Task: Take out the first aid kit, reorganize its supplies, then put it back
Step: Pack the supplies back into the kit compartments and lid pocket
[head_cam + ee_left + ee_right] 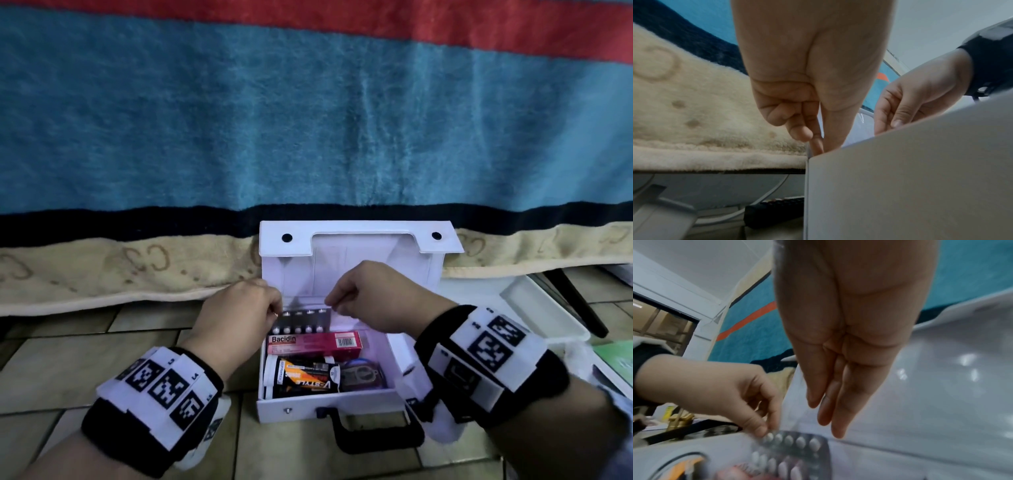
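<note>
The white first aid kit (325, 407) stands open on the tiled floor, its lid (356, 246) leaning back against the bed. A silver blister pack (301, 322) of white pills lies at the back of the kit. My left hand (275, 313) pinches the pack's left corner, as the right wrist view shows at the blister pack (793, 449) and the left hand (766, 431). My right hand (330, 303) hovers just over the pack's right end, fingers (830, 421) straight and holding nothing. In front of the pack lie a pink Bacidin box (315, 342), a black-orange tube (305, 377) and a purple item (361, 373).
A striped blanket (308, 120) hangs over the bed edge right behind the kit. A white tray (548, 308) and a dark furniture leg (579, 301) lie to the right. The kit's black handle (373, 435) points toward me. A black object (774, 212) lies under the bed.
</note>
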The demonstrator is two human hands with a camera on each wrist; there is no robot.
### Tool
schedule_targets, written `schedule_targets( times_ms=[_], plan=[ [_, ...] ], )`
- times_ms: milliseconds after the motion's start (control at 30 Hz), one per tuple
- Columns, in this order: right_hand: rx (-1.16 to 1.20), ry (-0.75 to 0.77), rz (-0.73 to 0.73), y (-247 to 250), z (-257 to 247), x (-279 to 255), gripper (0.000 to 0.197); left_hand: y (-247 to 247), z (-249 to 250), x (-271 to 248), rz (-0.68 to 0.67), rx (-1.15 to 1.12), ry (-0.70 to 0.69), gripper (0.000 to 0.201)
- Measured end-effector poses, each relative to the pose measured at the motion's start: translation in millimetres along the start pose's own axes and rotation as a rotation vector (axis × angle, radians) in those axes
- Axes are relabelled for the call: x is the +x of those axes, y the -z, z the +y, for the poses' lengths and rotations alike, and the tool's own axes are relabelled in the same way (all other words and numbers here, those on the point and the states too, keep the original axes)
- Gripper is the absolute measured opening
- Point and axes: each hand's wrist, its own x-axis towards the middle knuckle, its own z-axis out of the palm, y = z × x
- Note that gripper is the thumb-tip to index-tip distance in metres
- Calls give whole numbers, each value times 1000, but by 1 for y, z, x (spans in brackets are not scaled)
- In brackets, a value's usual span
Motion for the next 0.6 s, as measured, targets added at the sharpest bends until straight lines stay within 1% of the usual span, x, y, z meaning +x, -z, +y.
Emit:
schedule_targets(
  times_ms=[133,233,300,367,433,500,567,600],
  plan=[
    [-7,-7,121,26,12,-24,20,11,10,-4,3,1,13,16],
    [15,-17,196,48,23,-47,17,22,31,-9,7,-24,13,16],
    [40,-31,267,61,34,-64,14,26,53,-14,16,-54,-28,11],
    [72,-50,333,71,50,-82,12,24,78,-20,-3,-103,-88,9],
    [106,-82,380,79,69,-102,10,16,103,-26,-75,-136,-157,10],
    [119,-131,411,87,91,-123,7,4,126,-31,-185,-137,-201,16],
    [136,-183,440,95,117,-144,7,-9,143,-34,-266,-97,-197,19],
    [131,-209,448,98,130,-154,8,-14,149,-35,-271,-71,-179,16]
  ],
)
